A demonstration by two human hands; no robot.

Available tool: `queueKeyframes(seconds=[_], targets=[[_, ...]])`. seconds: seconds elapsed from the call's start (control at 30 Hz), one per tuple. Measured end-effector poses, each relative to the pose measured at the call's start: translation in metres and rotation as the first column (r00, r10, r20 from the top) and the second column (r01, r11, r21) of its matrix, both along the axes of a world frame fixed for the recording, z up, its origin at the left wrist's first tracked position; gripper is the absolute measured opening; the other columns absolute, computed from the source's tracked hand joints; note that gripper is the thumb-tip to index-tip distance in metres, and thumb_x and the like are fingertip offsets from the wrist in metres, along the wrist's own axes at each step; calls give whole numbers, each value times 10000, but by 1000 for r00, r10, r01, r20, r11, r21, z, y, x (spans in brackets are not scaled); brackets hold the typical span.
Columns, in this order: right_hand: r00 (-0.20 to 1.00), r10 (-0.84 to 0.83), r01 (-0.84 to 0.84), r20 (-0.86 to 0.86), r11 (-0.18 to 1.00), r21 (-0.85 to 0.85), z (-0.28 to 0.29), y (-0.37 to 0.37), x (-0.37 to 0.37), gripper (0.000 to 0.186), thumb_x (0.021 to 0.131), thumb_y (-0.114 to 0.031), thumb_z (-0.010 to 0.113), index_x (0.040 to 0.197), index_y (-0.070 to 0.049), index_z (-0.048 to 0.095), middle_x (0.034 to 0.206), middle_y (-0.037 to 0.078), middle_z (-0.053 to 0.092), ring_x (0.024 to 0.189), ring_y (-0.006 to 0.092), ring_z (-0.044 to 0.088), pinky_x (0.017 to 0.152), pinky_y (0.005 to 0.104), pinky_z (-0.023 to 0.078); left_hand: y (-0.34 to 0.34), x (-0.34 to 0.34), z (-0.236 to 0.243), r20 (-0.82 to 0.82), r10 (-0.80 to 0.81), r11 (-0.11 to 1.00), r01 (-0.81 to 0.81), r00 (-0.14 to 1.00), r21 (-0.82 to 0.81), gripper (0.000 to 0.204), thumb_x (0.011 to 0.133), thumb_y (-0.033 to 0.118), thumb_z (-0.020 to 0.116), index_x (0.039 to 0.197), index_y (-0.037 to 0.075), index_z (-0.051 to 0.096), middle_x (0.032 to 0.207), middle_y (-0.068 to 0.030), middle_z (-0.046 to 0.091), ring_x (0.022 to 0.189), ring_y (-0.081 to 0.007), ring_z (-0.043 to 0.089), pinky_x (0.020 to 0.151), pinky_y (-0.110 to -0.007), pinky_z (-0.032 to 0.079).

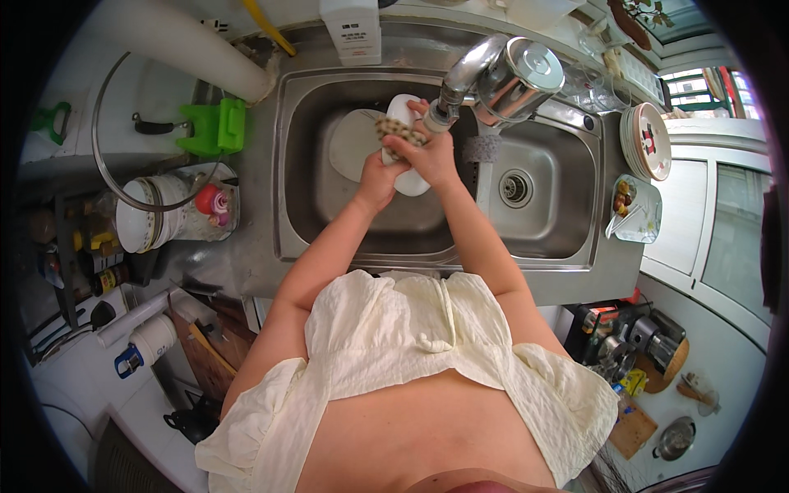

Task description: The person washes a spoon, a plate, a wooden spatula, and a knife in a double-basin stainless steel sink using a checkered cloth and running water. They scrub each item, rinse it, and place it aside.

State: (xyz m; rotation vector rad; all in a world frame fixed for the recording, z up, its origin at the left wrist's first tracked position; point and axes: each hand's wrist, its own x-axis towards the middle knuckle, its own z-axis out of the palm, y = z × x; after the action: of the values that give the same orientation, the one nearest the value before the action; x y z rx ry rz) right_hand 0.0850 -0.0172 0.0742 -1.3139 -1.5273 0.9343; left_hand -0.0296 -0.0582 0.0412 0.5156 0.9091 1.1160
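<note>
At the frame's upper centre, the left hand [380,179] meets a white dish [413,184], its fingers mostly hidden, so I cannot tell how far they close; the right hand [434,154] has its fingers bent around a checked cloth [399,135] against the dish; both things are over the left basin [329,222] of the sink; a pale plate [347,148] lies in it, left of the hands; farther up, a metal tap [470,67] adjoins a shiny canister [521,82]; a white container [352,34] stands at the top edge.
</note>
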Motion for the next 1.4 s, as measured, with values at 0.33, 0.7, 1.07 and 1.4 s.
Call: queueKeyframes(seconds=[0.33, 0.7, 1.07, 1.4], targets=[[988, -56, 92, 142, 960, -264, -69, 48, 19, 296, 813, -159, 560, 1069, -14, 528, 998, 135, 595, 962, 153, 554, 849, 280, 425, -5, -5, 8, -30, -134, 990, 135, 990, 27, 250, 741, -18, 585, 989, -43, 582, 944, -100, 619, 841, -181, 605, 764, -315, 477], [989, -133, 115, -61, 966, -233, -40, 32, -5, 262, 792, -239, 573, 875, 2, 635, 873, 133, 635, 876, 224, 604, 775, 337, 461, -7, -16, 7, -65, -135, 991, 135, 989, -12, 264, 708, -45, 605, 969, -76, 579, 936, -106, 616, 839, -184, 603, 737, -304, 483], [989, -149, 138, -16, 948, -287, -49, 44, -10, 244, 803, -221, 563, 956, -47, 639, 982, 95, 623, 949, 217, 577, 804, 335, 449, 5, -5, 10, -129, -52, 998, 49, 990, -26, 298, 839, 214, 583, 968, -54, 579, 902, -93, 610, 816, -155, 590, 721, -290, 477], [909, 63, -246, 412, 878, 410, -7, -35, -17, 317, 725, -88, 606, 1040, -58, 613, 1145, 85, 559, 1120, 311, 470, 931, 383, 391, 16, -15, -12, 319, 171, 985, -154, 932, -78, 559, 923, 453, 310, 1234, -7, 374, 1218, -143, 463, 1118, -245, 467, 949, -363, 385]])
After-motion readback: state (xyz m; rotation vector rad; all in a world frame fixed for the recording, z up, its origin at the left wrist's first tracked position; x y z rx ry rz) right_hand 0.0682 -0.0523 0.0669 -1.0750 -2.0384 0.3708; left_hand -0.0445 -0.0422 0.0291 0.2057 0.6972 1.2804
